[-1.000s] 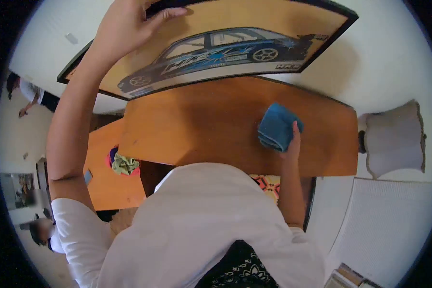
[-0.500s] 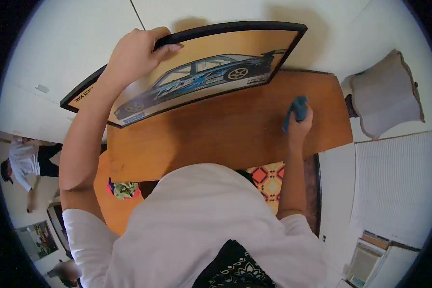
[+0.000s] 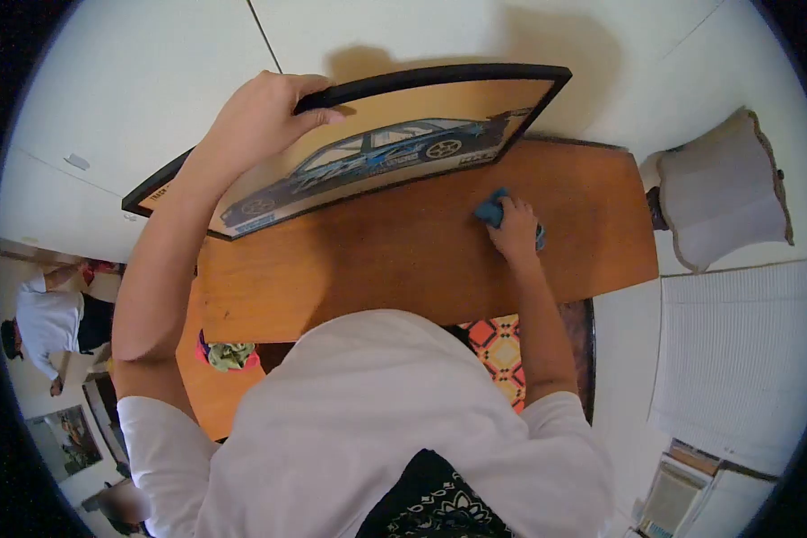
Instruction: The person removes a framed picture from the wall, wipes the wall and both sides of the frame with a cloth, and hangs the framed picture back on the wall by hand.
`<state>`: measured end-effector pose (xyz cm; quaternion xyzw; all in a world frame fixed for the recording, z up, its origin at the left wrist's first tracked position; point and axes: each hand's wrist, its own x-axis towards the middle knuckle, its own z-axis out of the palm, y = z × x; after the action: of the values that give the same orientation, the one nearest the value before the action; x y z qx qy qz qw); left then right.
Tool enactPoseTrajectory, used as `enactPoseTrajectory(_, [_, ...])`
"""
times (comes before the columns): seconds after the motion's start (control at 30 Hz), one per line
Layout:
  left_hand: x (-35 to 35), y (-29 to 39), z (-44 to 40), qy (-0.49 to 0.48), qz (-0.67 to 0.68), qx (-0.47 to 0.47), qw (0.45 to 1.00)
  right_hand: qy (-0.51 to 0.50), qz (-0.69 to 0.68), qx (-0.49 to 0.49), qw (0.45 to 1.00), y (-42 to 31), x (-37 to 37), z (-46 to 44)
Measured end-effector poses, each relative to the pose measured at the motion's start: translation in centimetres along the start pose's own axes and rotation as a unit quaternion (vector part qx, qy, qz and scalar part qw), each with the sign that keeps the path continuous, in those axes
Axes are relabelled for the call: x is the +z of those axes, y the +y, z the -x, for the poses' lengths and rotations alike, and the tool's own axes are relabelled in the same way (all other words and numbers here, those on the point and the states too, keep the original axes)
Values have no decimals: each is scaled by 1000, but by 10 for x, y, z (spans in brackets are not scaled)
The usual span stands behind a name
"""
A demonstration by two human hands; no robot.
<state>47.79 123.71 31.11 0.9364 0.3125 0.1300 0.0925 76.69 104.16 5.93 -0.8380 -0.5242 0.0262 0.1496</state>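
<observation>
Blue cloth [image 3: 490,209] partly hidden beneath the right hand [image 3: 516,231].

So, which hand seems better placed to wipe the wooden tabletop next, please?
Probably the right hand: it holds the blue cloth at the wooden tabletop, while the left hand grips the framed picture.

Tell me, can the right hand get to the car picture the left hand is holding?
Probably yes. The right hand is over the wooden tabletop, near the framed car picture, with nothing seen between them. It's holding a blue cloth, though, so it might have to let go first.
</observation>
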Motion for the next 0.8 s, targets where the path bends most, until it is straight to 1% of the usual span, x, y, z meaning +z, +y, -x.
enactPoseTrajectory(0.03, [-3, -2, 0, -9, -2, 6, 1000, -25, -17, 13, 999, 4, 5, -6])
enactPoseTrajectory(0.1, [-15, -3, 5, -21, -10, 18, 1000, 33, -26, -46, 998, 7, 11, -13])
enactPoseTrajectory(0.2, [-21, -19, 16, -61, 14, -6, 998, 114, -19, -120, 986, 5, 10, -20])
enactPoseTrajectory(0.23, [-26, -18, 21, -84, 7, -36, 996, 137, -13, -141, 981, 2, 9, -24])
enactPoseTrajectory(0.33, [-32, -33, 33, -91, 54, -59, 993, 118, -1, -145, 982, -4, 6, -33])
enactPoseTrajectory(0.43, [-32, -51, 44, -61, 40, -48, 996, 135, 8, -156, 978, -5, 16, -43])
enactPoseTrajectory(0.53, [-34, -54, 47, -85, -29, -91, 992, 101, 66, -141, 983, -7, 13, -48])
enactPoseTrajectory(0.63, [-33, -58, 44, -115, -24, -81, 990, 66, 72, -150, 984, 4, 27, -59])
enactPoseTrajectory(0.73, [-32, -60, 44, -78, -12, -60, 995, 36, 94, -131, 986, 6, 21, -57])
enactPoseTrajectory(0.8, [-32, -60, 45, -78, -14, -78, 994, 37, 96, -129, 986, -1, 11, -52])
